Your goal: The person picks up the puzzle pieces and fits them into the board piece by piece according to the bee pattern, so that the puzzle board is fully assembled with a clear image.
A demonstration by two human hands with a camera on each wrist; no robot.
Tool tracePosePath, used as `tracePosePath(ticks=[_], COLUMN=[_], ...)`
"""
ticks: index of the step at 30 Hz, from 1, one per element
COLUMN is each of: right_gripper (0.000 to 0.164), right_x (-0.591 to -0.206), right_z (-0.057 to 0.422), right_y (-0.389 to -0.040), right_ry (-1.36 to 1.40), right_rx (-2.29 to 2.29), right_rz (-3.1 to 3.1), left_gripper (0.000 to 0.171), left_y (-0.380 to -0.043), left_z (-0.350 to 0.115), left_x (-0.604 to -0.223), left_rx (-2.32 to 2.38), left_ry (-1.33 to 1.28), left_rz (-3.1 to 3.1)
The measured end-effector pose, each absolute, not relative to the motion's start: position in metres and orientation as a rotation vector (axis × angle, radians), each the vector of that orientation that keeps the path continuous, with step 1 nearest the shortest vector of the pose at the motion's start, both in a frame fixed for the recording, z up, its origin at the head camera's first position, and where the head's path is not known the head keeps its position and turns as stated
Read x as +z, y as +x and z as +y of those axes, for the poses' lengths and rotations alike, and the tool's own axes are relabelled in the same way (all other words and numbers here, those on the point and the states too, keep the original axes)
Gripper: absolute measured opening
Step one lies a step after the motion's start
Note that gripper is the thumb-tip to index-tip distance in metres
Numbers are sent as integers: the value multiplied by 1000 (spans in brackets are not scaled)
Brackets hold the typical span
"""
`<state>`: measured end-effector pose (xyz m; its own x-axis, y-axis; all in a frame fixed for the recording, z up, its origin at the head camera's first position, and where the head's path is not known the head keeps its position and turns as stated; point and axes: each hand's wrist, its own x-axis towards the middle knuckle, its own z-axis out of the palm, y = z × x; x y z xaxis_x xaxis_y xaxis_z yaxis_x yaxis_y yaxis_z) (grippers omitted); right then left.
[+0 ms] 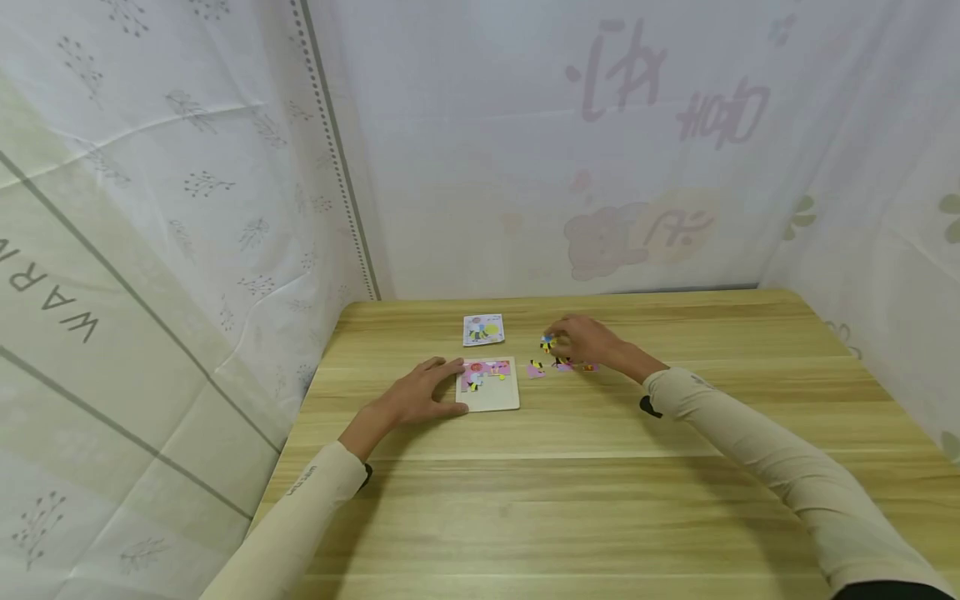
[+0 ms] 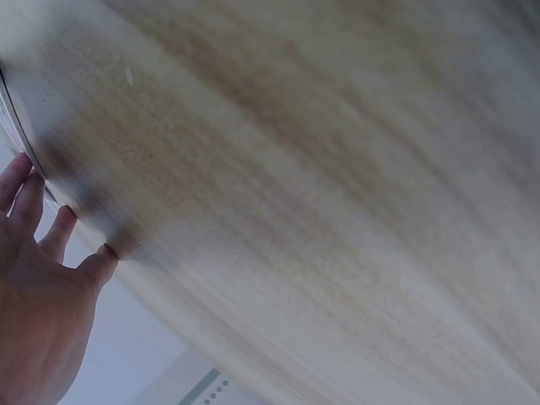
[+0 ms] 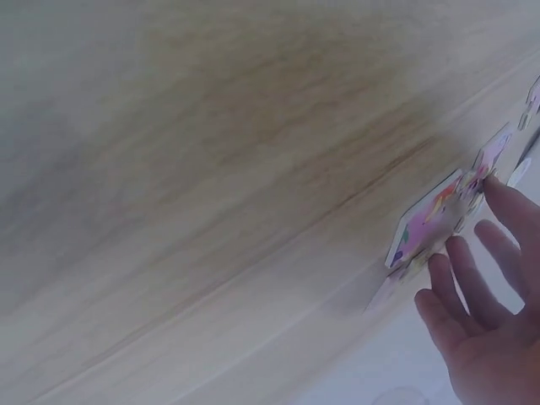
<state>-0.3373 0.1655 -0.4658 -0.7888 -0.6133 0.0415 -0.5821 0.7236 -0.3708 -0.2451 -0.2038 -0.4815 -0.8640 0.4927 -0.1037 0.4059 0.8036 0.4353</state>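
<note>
A square puzzle board (image 1: 495, 400) lies on the table, with pink, bee-patterned pieces along its upper part and a bare lower part. My left hand (image 1: 420, 395) is at its left edge, fingers spread, the thumb by the near corner and the other fingertips by the upper left. To the right of the board, my right hand (image 1: 588, 340) pinches a puzzle piece (image 1: 547, 343) with blue, yellow and black on it. Just below that hand lie several loose pieces (image 1: 536, 369), partly covered by it. In the right wrist view, pink pieces (image 3: 424, 221) lie by the fingertips.
A picture card (image 1: 483, 330) with a bee drawing lies behind the board. The wooden table (image 1: 480, 508) reaches back to a hanging printed cloth (image 1: 465, 167), and more cloth hangs at the left and right sides.
</note>
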Motion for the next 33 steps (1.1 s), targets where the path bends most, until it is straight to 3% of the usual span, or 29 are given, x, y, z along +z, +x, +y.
tracePosePath(ticks=[12, 33], right_gripper=[24, 23], right_x=[-468, -460], right_z=[159, 118], right_y=[-343, -316], right_ry=[-1186, -1379], right_rx=[-564, -622], right_rz=[2795, 2717], left_gripper=[91, 83], left_y=[-245, -246], left_z=[-202, -204], left_x=[-478, -481], left_rx=[591, 594], left_ry=[702, 732], left_rz=[2785, 2774])
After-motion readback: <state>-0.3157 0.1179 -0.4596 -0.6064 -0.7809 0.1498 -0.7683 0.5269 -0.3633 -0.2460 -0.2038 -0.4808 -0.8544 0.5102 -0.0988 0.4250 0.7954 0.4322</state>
